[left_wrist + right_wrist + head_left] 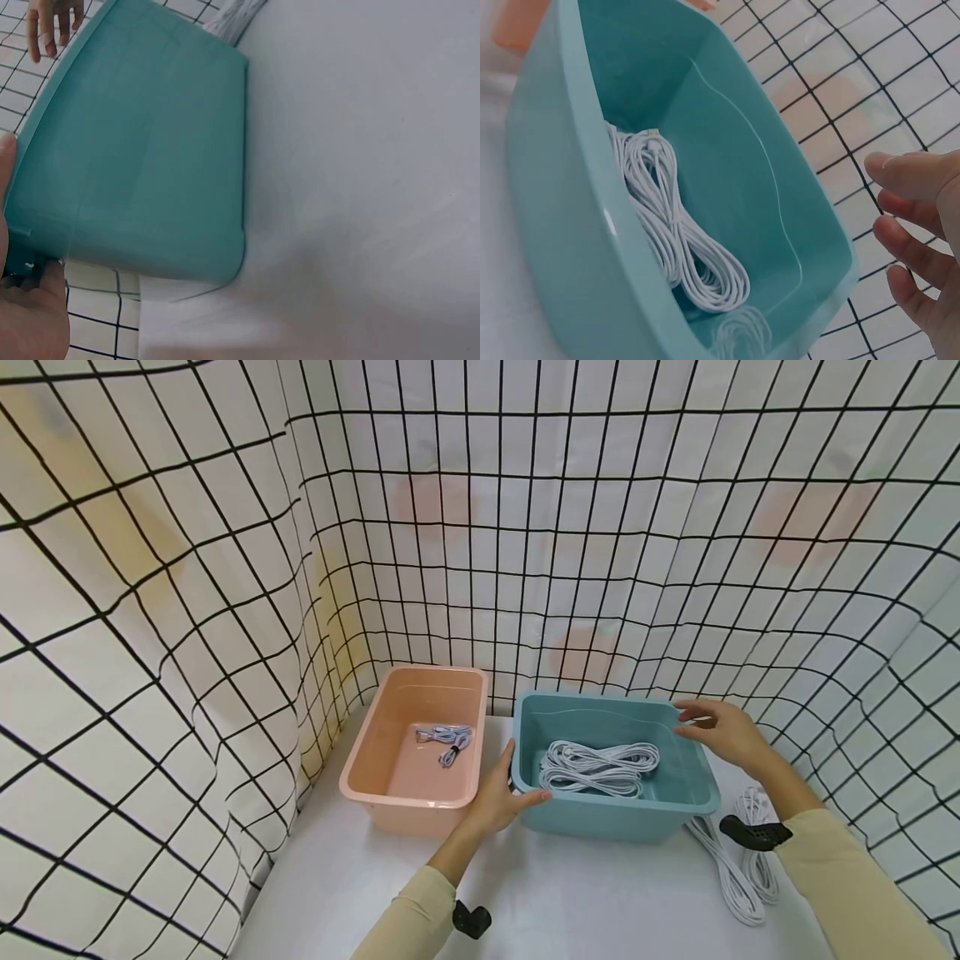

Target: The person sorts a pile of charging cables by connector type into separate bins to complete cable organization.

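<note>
A teal plastic bin (615, 822) stands on the white surface, holding bundled white cables (600, 768). My left hand (495, 797) grips its front left corner, thumb over the front rim and fingers along the left end. In the left wrist view the bin's outer wall (142, 157) fills much of the picture, and only part of that hand (34, 322) shows. Beside the bin's far right corner hovers my right hand (720, 731), fingers loosely bent. The right wrist view shows this hand (922, 225) apart from the rim with nothing in it.
Left of the teal bin stands a peach bin (420, 814) with small tied cables (450, 739) inside. More white cable bundles (731, 881) lie on the table at the right, partly behind my right forearm. Black netting (498, 527) over white sheeting encloses the back and sides.
</note>
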Demonstrator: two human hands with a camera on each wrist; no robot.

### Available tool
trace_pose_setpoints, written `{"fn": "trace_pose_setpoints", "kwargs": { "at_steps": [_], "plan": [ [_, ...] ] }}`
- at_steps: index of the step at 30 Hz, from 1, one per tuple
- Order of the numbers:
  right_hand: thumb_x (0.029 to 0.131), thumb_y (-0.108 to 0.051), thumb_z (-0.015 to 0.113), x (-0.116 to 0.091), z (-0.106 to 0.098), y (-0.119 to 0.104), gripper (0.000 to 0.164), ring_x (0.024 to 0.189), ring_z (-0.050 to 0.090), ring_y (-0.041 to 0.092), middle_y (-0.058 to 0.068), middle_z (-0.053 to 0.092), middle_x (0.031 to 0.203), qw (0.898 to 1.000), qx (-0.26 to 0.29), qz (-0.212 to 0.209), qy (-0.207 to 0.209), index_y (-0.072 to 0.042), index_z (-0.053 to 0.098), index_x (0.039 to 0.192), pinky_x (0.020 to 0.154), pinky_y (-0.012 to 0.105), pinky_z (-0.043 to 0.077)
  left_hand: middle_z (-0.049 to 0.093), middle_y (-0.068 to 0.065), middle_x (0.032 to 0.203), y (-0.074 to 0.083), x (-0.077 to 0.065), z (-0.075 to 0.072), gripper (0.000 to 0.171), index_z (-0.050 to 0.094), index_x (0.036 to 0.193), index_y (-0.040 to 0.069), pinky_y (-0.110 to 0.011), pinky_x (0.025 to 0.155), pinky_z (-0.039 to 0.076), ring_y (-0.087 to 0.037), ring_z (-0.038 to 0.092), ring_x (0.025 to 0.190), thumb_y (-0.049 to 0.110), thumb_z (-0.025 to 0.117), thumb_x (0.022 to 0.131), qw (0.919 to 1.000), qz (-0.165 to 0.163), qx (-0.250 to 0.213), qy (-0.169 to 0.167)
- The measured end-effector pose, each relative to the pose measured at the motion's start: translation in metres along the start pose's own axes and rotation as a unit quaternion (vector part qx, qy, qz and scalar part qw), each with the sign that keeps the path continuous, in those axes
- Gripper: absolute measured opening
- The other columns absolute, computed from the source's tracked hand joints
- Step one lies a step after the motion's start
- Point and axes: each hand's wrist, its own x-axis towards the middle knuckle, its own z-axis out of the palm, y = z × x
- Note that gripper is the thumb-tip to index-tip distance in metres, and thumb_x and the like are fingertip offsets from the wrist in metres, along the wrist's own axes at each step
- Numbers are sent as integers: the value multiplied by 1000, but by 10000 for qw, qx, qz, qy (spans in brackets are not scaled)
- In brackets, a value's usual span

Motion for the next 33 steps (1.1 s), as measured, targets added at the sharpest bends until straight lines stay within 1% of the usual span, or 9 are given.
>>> {"fn": "trace_pose_setpoints", "kwargs": {
  "at_steps": [9, 13, 15, 19, 20, 22, 25, 27, 33],
  "plan": [
    [103, -26, 68, -26, -5, 16, 56, 113, 60, 54, 34, 61, 127, 9995, 96, 217, 208, 6, 51, 145, 88, 74, 48, 18, -9, 170, 2, 0, 1, 111, 8, 167, 12, -45, 113, 38, -32, 32, 149, 32, 85, 89, 9999, -81, 60, -8],
    [103, -26, 68, -40, -8, 27, 56, 112, 61, 55, 35, 61, 127, 9989, 187, 230, 366, 6, 52, 145, 87, 73, 49, 18, -10, 170, 1, 1, 2, 111, 7, 167, 12, -44, 114, 37, -32, 31, 150, 31, 84, 90, 10000, -23, 19, -2],
    [103, -28, 68, -47, -9, 33, 56, 113, 60, 55, 34, 62, 127, 9984, 154, 297, 455, 6, 52, 145, 84, 69, 52, 18, -11, 170, 1, 2, 2, 111, 7, 167, 11, -44, 114, 37, -32, 31, 149, 30, 84, 90, 10000, 20, 8, -2],
    [104, -28, 67, -64, -10, 44, 56, 113, 60, 53, 32, 63, 126, 9973, 143, 446, 562, 6, 51, 146, 76, 48, 56, 19, -11, 170, -1, 1, 1, 111, 6, 167, 11, -44, 115, 36, -32, 32, 149, 30, 84, 90, 10000, 71, 40, 4],
    [104, -28, 67, -68, -10, 47, 55, 112, 60, 52, 32, 63, 125, 9970, 122, 471, 597, 6, 52, 145, 75, 46, 55, 19, -11, 170, -1, 1, 1, 112, 7, 167, 11, -44, 115, 36, -31, 32, 149, 32, 84, 90, 9999, 76, 72, 8],
    [104, -28, 67, -74, -10, 53, 55, 112, 60, 53, 32, 63, 125, 9965, 139, 546, 621, 6, 52, 145, 76, 48, 55, 19, -10, 170, -1, 0, 1, 113, 7, 167, 11, -44, 115, 36, -30, 32, 150, 35, 85, 89, 9999, 94, 112, 10],
    [104, -30, 66, -82, -10, 62, 56, 112, 59, 54, 34, 62, 125, 9958, 160, 661, 606, 7, 52, 144, 78, 58, 54, 19, -9, 170, 0, 0, 0, 115, 7, 167, 10, -45, 115, 36, -30, 31, 150, 39, 85, 88, 9998, 114, 150, -6],
    [104, -31, 65, -85, -9, 69, 58, 112, 58, 54, 35, 61, 126, 9956, 179, 733, 562, 8, 50, 144, 80, 67, 50, 19, -9, 170, 1, 0, -1, 113, 7, 167, 10, -45, 115, 36, -31, 31, 150, 36, 85, 89, 9999, 94, 139, -2],
    [105, -33, 64, -101, -1, 84, 59, 115, 56, 57, 35, 61, 127, 9941, 228, 937, 503, 8, 50, 145, 80, 72, 45, 19, -10, 170, 0, 0, 0, 112, 6, 167, 10, -44, 115, 37, -32, 31, 150, 30, 84, 90, 9999, 77, 58, -31]
  ]
}}
